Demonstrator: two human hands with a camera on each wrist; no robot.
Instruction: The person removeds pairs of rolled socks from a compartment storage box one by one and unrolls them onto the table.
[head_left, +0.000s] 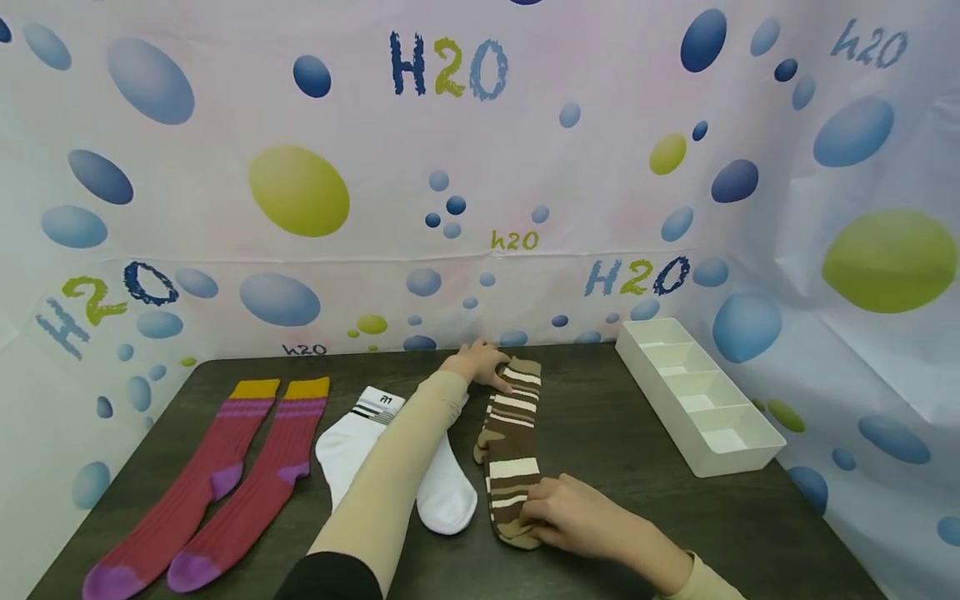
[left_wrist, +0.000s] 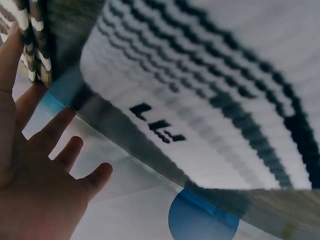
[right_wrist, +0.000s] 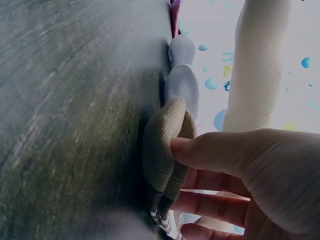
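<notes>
A pair of brown, tan and white striped socks (head_left: 513,433), stacked one on the other, lies lengthwise on the dark table. At the far end, my left hand (head_left: 477,364) pinches their cuff between thumb and forefinger; its other fingers (left_wrist: 65,120) are spread apart. My right hand (head_left: 573,515) holds the tan toe end, its thumb (right_wrist: 187,150) against the toes (right_wrist: 165,140) and its fingers on the other side. Just left of them, a pair of white socks (head_left: 447,492) with black-striped cuffs lies partly hidden under my left forearm.
Red socks (head_left: 247,500) with purple toes and yellow cuffs lie flat on the left of the table (head_left: 600,417). At the right edge stands a white divided box (head_left: 667,400). A backdrop (head_left: 480,183) with printed bubbles rises behind the table.
</notes>
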